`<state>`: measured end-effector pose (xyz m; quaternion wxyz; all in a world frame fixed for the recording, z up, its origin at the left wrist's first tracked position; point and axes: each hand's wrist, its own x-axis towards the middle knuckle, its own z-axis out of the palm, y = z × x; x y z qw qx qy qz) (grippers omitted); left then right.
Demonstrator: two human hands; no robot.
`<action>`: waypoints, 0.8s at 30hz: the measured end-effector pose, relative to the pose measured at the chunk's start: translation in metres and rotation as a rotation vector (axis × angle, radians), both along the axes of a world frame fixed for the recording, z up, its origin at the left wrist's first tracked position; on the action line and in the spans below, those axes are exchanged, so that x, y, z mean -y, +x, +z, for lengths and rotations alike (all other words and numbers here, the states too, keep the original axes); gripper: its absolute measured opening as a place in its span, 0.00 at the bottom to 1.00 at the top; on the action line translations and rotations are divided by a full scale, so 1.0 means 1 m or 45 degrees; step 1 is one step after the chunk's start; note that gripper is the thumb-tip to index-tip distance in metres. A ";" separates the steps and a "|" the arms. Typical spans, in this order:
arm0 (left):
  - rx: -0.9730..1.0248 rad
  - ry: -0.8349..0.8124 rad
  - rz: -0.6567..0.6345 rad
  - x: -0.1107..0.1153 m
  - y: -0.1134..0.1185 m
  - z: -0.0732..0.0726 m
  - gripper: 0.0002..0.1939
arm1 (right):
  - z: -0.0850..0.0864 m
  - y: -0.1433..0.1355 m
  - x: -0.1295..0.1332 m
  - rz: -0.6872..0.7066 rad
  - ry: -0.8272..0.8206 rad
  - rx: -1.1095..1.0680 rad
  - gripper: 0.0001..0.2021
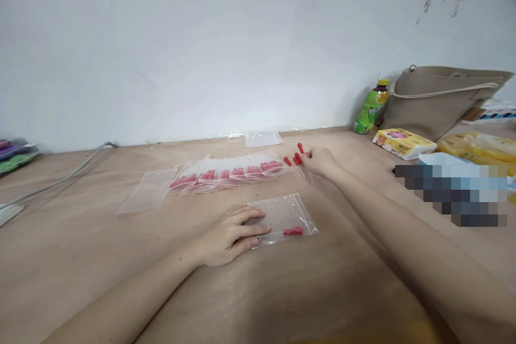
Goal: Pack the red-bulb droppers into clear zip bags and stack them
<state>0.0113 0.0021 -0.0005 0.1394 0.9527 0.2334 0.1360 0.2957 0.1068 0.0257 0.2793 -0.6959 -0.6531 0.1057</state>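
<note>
My left hand [231,234] lies flat, fingers spread, on one end of a clear zip bag [278,215]. A small red bulb-shaped piece [293,231] is at the bag's right end, near the zip. Farther off, my right hand [318,160] has its fingertips pinched at a few loose red pieces [297,159]; red shows at the fingertips, though the fingers partly hide it. Another red piece [300,148] lies just behind, and one more [287,161] to the left. A fanned row of zip bags [229,172] with red pieces inside spreads left of my right hand.
Flat clear bags lie left of the row [147,191] and by the wall [264,140]. At right are a green bottle [371,107], a beige handbag [439,97], a yellow tissue pack [403,143] and yellow plastic [479,145]. A grey cable [76,172] runs along the left.
</note>
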 end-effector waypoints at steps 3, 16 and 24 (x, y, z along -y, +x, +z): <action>-0.014 -0.001 0.000 -0.001 0.001 0.000 0.17 | 0.005 0.013 0.026 0.015 -0.013 -0.192 0.15; -0.047 -0.029 0.054 -0.001 0.000 0.001 0.22 | -0.036 0.012 0.100 0.106 0.098 -1.355 0.45; -0.082 -0.015 0.063 -0.001 0.000 0.000 0.24 | -0.044 -0.005 0.111 0.152 -0.055 -1.476 0.36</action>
